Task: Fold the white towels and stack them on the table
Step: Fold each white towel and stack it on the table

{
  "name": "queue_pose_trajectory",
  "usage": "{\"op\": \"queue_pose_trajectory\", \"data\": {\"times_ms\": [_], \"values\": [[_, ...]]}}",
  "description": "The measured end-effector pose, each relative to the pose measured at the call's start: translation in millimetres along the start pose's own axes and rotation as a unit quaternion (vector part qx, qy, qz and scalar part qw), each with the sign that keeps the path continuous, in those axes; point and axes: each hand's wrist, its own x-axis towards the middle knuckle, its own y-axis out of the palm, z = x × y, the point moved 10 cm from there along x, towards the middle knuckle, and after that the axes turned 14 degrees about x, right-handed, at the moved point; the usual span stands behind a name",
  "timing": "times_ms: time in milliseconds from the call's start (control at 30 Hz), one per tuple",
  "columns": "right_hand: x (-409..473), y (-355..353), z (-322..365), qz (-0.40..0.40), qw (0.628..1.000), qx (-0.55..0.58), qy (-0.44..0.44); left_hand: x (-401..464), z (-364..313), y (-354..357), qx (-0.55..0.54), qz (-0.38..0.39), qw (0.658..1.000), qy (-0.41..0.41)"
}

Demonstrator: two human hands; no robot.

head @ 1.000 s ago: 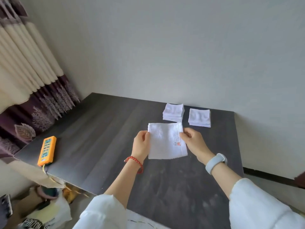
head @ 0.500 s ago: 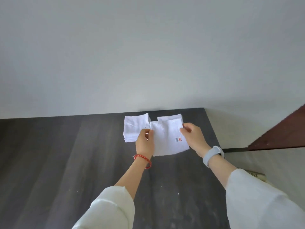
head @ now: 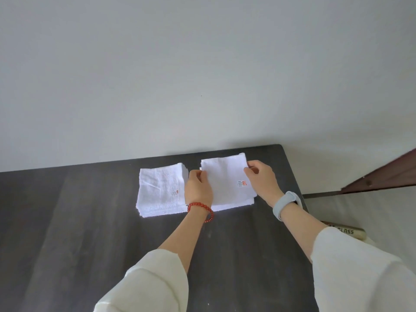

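Holding: our left hand (head: 198, 188) and right hand (head: 262, 179) pinch the folded towel (head: 225, 179) by its side edges
Towel: we have it atop the right stack (head: 234, 204)
Left stack (head: 161, 192): just beside it on our table (head: 90, 221)

The table (head: 78, 221) lies open left and near; two towel stacks (head: 161, 190) and seemingly the wall (head: 202, 75) block the far-right corner.

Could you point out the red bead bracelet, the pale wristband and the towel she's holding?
red bead bracelet (head: 201, 208), head view, beads on the wrist.
pale wristband (head: 284, 204), head view, strap's middle.
held towel (head: 225, 176), head view, top face.
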Motion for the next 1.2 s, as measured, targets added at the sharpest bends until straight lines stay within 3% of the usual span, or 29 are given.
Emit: {"op": "queue_pose_trajectory", "data": {"times_ms": [200,367,500,600,700,800,1067,1200], "values": [[14.9,9.2,-25.7,0.015,0.998,-0.057,-0.004,8.8,2.8,14.9,0.15,-0.02,0.988,-0.008],[15.6,13.8,-34.9,0.032,0.996,-0.076,-0.018,8.4,0.3,12.7,0.194,-0.048,0.979,0.029],[4.5,0.4,-5.4,-0.062,0.976,-0.151,-0.147,-1.1,-21.9,7.1,0.252,-0.111,0.948,0.158],[-13.4,16.3,22.7,-0.055,0.912,-0.278,-0.296,-18.9,-48.3,21.7,0.325,-0.161,0.875,0.32],[-7.7,44.1,6.0,0.036,0.856,-0.43,-0.283,-13.9,-39.4,48.4,0.438,-0.05,0.845,0.303],[3.3,53.9,-15.2,0.085,0.837,-0.489,-0.23,-3.7,-14.2,65.7,0.487,0.031,0.836,0.251],[4.5,61.4,-23.5,0.146,0.842,-0.481,-0.196,1.8,-8.9,66.6,0.487,0.083,0.837,0.233],[-9.5,39.5,7.9,0.121,0.892,-0.393,-0.187,-13.5,-40.5,37.6,0.464,0.04,0.844,0.267]]}}
